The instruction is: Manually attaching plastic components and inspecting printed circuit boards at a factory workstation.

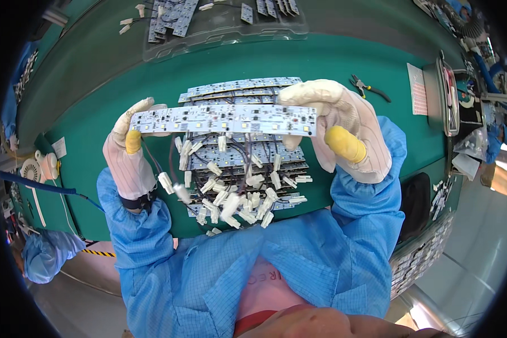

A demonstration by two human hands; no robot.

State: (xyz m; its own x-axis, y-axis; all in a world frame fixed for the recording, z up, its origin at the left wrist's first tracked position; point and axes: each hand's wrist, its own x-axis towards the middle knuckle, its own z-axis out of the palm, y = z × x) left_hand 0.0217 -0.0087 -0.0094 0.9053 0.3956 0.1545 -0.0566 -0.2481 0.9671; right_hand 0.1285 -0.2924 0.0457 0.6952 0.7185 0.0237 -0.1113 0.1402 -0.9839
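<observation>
A long white LED circuit board strip [225, 119] is held up level in front of me, its component side showing. My left hand [124, 138], in a white glove with a yellow cot on the thumb, is closed on its left end. Round the right end is my right hand [346, 127], gloved the same way, its fingers partly behind the board. Dark wires with white plugs hang from the strip; some plugs are blurred. Beneath it lies a stack of similar boards [208, 160], with many white connectors [256, 205] bunched at the near side.
At the back, a clear plastic tray [225, 46] bears more boards and wired plugs. Pliers [370, 88] lie on the green mat [355, 59] at the right, near a printed sheet [417, 90]. A small fan [31, 169] and a blue cord [45, 187] are at the left.
</observation>
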